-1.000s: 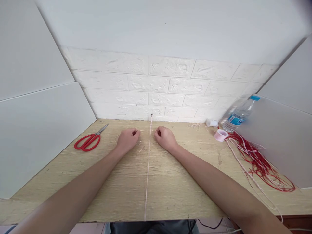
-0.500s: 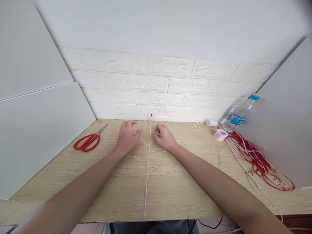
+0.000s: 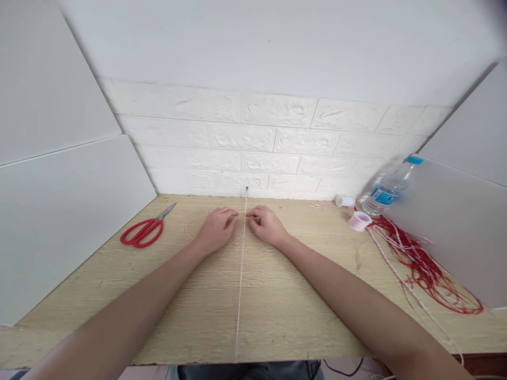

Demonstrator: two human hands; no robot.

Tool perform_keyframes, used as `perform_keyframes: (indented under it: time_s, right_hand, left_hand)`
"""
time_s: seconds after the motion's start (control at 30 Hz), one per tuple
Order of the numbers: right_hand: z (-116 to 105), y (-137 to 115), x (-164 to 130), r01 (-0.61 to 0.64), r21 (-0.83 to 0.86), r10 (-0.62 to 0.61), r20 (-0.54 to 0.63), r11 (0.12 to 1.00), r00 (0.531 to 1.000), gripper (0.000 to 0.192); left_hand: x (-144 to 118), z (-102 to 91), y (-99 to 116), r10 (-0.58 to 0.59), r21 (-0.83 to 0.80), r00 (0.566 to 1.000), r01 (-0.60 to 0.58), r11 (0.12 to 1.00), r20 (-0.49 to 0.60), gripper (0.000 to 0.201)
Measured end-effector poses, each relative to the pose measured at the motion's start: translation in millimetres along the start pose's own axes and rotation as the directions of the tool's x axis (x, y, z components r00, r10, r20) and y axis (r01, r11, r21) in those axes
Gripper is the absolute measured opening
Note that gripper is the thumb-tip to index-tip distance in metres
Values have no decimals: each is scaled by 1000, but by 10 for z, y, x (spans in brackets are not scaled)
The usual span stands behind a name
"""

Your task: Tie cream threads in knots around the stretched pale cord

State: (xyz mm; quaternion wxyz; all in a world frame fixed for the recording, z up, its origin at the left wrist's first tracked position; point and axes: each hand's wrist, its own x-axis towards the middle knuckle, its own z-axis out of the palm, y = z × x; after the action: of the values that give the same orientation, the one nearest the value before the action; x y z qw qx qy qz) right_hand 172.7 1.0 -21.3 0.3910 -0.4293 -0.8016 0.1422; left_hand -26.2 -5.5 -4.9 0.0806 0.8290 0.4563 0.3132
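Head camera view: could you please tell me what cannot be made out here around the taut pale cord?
- Left hand and right hand: fingertips curl under by the taut pale cord, so any grip is hidden.
- Thin loose threads: too fine to follow.
- Clear plastic water bottle: label too small and blurred to read.
- Cord's near end: cut off past the wooden table edge.

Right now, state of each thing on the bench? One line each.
Taut cord: stretched straight from the wall pin to the near table edge.
Left hand: fingers curled, pinching thin thread at the cord.
Right hand: fingers curled, pinching thread at the cord.
Scissors: closed, lying flat.
Water bottle: capped, leaning.
Pink spool: lying on the table.
Red threads: loose, tangled.
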Motion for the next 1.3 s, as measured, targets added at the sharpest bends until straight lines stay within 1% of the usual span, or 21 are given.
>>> perform_keyframes:
  time_s: [0.3,0.43,0.6,0.7,0.8,0.87,0.93,1.07,1.2,1.3]
  right_hand:
    - [8,19,11,-36,0,36,-24,999,999,24]
    - [6,26,15,-72,-11,72,-43,997,996,24]
    - [-4,1,12,-70,-36,68,-56,997,996,20]
    - [-4,-25,23,-111,-34,108,-94,993,990,20]
    - [4,-42,40,-156,-8,154,-121,988,981,22]
    - [8,-46,51,-178,3,177,-114,984,978,17]
    - [8,-46,61,-201,3,200,-80,980,976,14]
    - [4,-40,104,-234,-37,234,0,972,972,15]
    - [25,-32,174,-241,-79,242,-8,967,970,16]
    - [64,-27,206,-215,-108,213,-27,971,977,11]
  left_hand:
    - [4,6,-28,-55,-21,998,54,998,-39,32]
    - [4,8,-36,-75,-11,997,74,997,-35,33]
    - [-1,1,-25,-79,13,997,79,997,-17,27]
    - [-5,5,-16,-107,26,993,108,994,-58,25]
    - [-15,7,10,-127,52,986,133,990,-103,29]
    - [-26,9,43,-121,84,986,131,988,-114,32]
    - [-33,18,82,-121,112,986,134,985,-116,32]
    - [13,61,149,-160,125,981,174,977,-112,29]
    - [138,92,177,-184,141,976,200,970,-117,26]
    - [198,95,181,-148,160,981,167,973,-126,24]
